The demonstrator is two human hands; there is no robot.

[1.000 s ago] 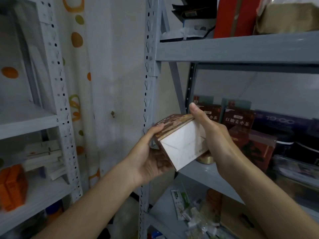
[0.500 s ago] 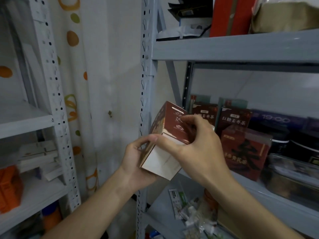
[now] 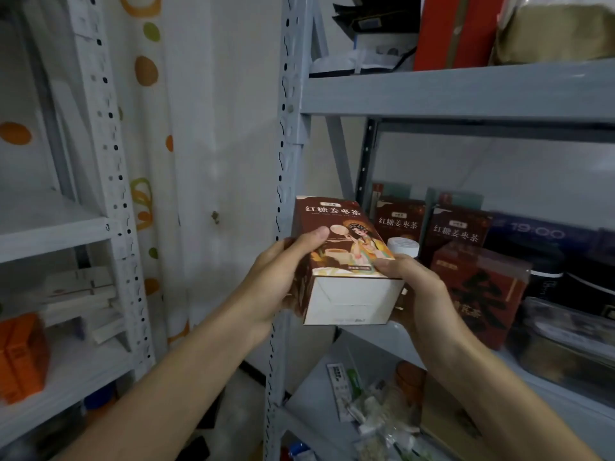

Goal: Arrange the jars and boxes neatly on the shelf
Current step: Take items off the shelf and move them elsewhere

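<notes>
We hold one tea box (image 3: 339, 257) in front of the shelf (image 3: 459, 91), at its left front corner and not yet on it. Two matching boxes (image 3: 429, 227) already stand upright side by side at the back of the shelf near its left edge, so that row looks begun. In front of them a red box (image 3: 479, 291) sits at an angle, and a white-capped jar (image 3: 404, 246) shows just behind our box; dark tins (image 3: 552, 271) crowd the right side. We judge the job partly done: our box needs a place in the row, and the front items look unsorted.

Our left hand (image 3: 276, 281) grips the box's left side, thumb laid across the printed front, fingers wrapped behind. Our right hand (image 3: 416, 287) grips the lower right corner, thumb on the front edge, fingers underneath. Both forearms reach up and inward. The box is tilted back, its white bottom toward us.
</notes>
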